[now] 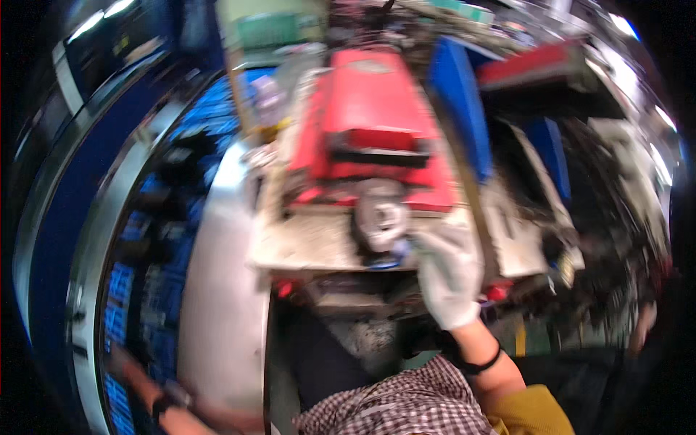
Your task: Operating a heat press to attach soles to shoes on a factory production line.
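At the middle of the blurred view, the right hand (pixel 448 272) in a white glove reaches forward over the near edge of the bench (pixel 304 246). Its fingers (pixel 428 243) lie against the right side of a round grey wheel (pixel 380 214) that sits at the front of a red machine (pixel 370 119). The smear of the picture hides how tightly this grip closes, so I cannot tell whether the fingers clamp the wheel or only touch it. A small blue thing (pixel 395 255), too blurred to name, shows just below the wheel and beside the glove. A dark band (pixel 480 365) circles the wrist, and a yellow sleeve (pixel 533 413) shows on the arm near the lower edge, beside checked cloth (pixel 402 406).

Low in the left corner, the left hand (pixel 123 362) is bare and lies well apart from the wheel, near a pale grey curved panel (pixel 221 304). A dark watch (pixel 168 397) sits on that wrist. The hand is cut by blur and the dark rim, and I cannot tell whether its grip is apart or together, nor whether it holds anything.

The red machine stands on the bench, behind the wheel. A blue panel (pixel 458 101) leans at its right side. Blue crates or racks (pixel 138 239) fill the left, beyond the curved panel. A dark clutter of parts (pixel 616 217) lies at the right.
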{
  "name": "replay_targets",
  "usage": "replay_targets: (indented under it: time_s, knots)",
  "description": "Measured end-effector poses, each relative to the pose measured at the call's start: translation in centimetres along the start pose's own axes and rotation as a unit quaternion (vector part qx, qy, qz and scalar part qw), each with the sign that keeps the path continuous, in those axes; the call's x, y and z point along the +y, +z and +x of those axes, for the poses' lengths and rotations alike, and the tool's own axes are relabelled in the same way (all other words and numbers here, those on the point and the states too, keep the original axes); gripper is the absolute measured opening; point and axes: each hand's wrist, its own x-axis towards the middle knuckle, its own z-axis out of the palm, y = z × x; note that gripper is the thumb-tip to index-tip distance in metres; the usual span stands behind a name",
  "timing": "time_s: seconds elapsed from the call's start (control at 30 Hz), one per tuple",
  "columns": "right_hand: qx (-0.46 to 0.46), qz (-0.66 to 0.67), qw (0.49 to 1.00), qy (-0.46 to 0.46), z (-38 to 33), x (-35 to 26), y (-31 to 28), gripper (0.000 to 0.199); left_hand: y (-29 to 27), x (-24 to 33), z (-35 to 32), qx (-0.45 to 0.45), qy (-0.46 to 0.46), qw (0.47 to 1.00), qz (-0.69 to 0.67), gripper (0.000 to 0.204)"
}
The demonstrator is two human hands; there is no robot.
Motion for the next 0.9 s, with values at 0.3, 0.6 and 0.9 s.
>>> replay_targets:
  time_s: [0.3, 0.6, 0.9]
  knots:
    - [0.049, 0.056, 0.997, -0.005, -0.6, -0.6, -1.2, 0.038, 8.4, 13.1, -8.6, -0.239, 0.048, 0.883, -0.4, 0.066]
    - [0.075, 0.065, 0.995, 0.018, -0.9, 0.0, -0.7, 0.04, 2.7, -10.3, 1.0, -0.311, -0.088, 0.801, -0.504, 0.061]
    - [0.081, 0.098, 0.991, 0.03, -1.0, -0.1, 0.0, 0.044, 2.0, -16.3, 5.1, -0.459, -0.189, 0.631, -0.597, 0.058]
